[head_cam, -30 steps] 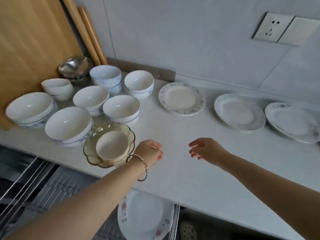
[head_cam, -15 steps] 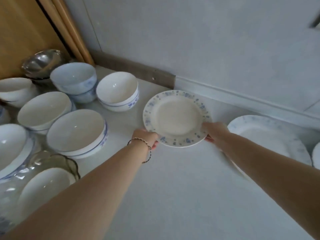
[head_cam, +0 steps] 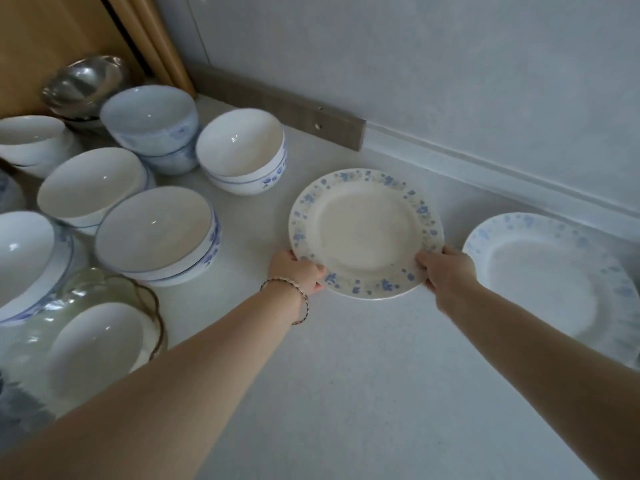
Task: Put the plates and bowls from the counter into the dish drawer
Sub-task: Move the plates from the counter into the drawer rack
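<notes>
flowered plate is held at its near rim from both sides: left grip is closed on the near-left edge, right grip on the near-right edge. thumbs are seen on top of the rim; the fingers under it are hidden. the plate is on or just above the tabletop, and whether it is fully lifted cannot be told. the dish drawer is not in view.

risks, as judged:
- only the near edge is pinched, so the far side is unsupported. if the plate is tipped away or one grip is loosened, it could slide out and be dropped on the tabletop.
- a swing to the left would be met by the white bowl just beside the plate's far-left rim, and by the stacked bowls near its left side. either piece could be chipped by a knock.
- a second plate lies near on the right, close to the right forearm. it could be clipped when that arm is pulled in.
- the drawer must be reached outside this view, so the lowering would be done partly blind.

other things: more bowls are crowded further left of the plate. a glass dish holding a white bowl sits at near-left, and a steel bowl at far-left. obstruction is judged to come from the plate's two sides, not from its near side.
</notes>
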Motion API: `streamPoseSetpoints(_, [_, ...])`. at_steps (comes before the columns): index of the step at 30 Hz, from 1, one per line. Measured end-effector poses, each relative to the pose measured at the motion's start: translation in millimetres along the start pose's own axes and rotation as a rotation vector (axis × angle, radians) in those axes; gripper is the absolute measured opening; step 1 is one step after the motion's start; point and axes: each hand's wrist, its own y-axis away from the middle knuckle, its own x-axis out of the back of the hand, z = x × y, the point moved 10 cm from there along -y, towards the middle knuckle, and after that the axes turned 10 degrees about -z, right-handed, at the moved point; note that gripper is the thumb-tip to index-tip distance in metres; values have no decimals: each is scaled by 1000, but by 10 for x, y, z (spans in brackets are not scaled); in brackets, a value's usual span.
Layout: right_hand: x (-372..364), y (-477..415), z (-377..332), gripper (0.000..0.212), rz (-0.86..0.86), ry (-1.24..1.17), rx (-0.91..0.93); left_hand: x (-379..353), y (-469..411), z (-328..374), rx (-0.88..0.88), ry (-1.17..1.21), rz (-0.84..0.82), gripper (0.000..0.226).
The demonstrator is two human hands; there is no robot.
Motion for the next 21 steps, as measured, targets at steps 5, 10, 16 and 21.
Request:
streamPoseSetpoints(5, [-2, 811, 325, 30, -92, -87, 63, 388, 605, -308, 5, -62, -24, 39])
streamPoseSetpoints(10, [-212, 1811, 562, 17, -183, -116, 135, 973, 1472, -580, -48, -75, -70, 35])
streamPoseSetpoints(16, [-688, 3093, 1133, 17, -209, -147, 172, 1896, 2435, -1019, -132, -135, -153, 40])
streamPoseSetpoints(21, [-1146, 3828, 1857, 19, -230, -91, 144, 2640, 2886, -1523, -36, -282, -259, 39])
